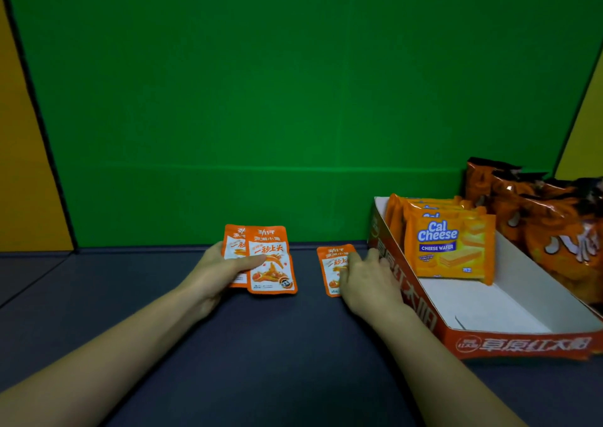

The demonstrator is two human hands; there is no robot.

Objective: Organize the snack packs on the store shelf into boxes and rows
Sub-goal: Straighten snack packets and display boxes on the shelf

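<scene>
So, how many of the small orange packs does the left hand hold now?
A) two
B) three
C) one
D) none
A: the left hand grips two overlapping orange packs, while a third pack lies on the shelf under the fingers of the right hand.

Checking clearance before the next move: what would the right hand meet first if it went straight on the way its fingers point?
The single orange snack pack: the right hand rests on it. Past that, the green back wall seems next, with the red box close on its right; depth is unclear.
</scene>
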